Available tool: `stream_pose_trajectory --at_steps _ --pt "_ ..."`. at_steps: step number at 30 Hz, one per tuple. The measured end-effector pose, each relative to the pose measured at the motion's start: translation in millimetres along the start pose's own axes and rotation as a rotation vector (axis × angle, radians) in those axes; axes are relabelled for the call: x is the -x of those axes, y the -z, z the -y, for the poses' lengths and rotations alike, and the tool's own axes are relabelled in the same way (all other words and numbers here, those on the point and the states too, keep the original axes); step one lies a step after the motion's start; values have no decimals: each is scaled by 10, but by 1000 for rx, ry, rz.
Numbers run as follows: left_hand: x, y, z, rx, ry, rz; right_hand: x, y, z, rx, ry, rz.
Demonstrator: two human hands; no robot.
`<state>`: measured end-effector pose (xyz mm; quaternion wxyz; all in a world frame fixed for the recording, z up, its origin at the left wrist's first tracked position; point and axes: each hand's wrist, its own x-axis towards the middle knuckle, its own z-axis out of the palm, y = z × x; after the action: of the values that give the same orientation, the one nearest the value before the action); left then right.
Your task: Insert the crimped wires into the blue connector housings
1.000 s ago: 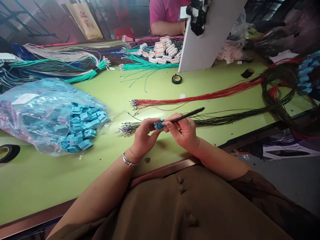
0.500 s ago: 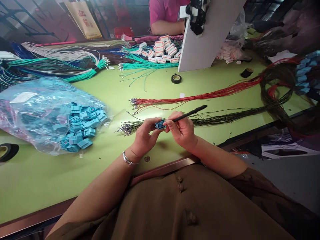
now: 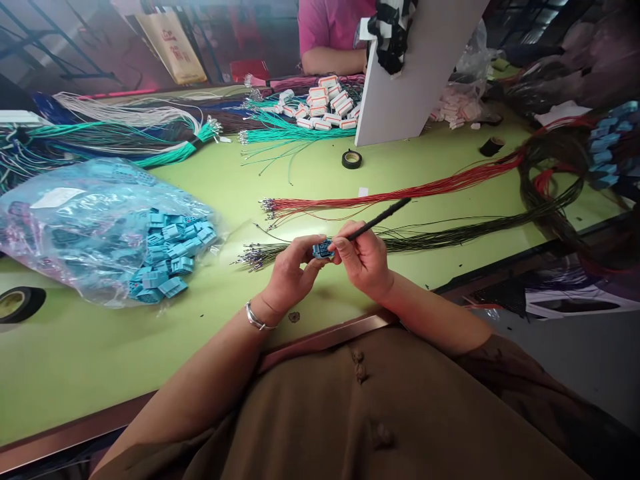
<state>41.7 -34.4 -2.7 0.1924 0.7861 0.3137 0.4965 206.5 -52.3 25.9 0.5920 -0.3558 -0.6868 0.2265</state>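
Observation:
My left hand [image 3: 291, 270] pinches a small blue connector housing [image 3: 323, 249], its face with rows of cavities turned up toward me. My right hand [image 3: 364, 261] is closed on a thin black rod-like tool [image 3: 383, 219] that slants up to the right. The tool's lower end is hidden by the fingers. The right fingertips touch the connector's right side. Just behind my hands lies a bundle of dark wires [image 3: 440, 235] with metal terminals at its left end. Farther back is a bundle of red wires [image 3: 350, 197], also terminal-tipped.
On the left, a clear plastic bag [image 3: 75, 227] spills blue connectors [image 3: 173, 247]. Black tape rolls [image 3: 352, 159] lie around. White connectors [image 3: 325, 103] and green wires [image 3: 300, 135] are heaped behind, beside an upright white board [image 3: 415, 80]. A person in a pink top [image 3: 330, 33] sits opposite.
The black tool's upper end has risen slightly and tilts more steeply. The connector has turned a little in my left fingers. Both hands stay in nearly the same place.

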Motion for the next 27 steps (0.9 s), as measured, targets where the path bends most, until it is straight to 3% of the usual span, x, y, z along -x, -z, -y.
stream_pose_trajectory --at_steps 5,10,14,16,21,27 --pt "-6 18 26 -16 3 -5 -5 6 11 -19 5 -32" --pt "-42 45 -1 12 20 -18 -56 23 23 -162 31 -229" --pt "-40 64 -32 54 64 -39 -68 27 49 -210 60 -199" --pt "-31 79 -27 175 137 -21 -63 32 62 -212 52 -177" --pt "-38 91 2 703 383 147 -72 49 71 -266 -48 -164" --pt "-86 76 -8 1033 591 165 -80 1 48 -467 -258 -64"
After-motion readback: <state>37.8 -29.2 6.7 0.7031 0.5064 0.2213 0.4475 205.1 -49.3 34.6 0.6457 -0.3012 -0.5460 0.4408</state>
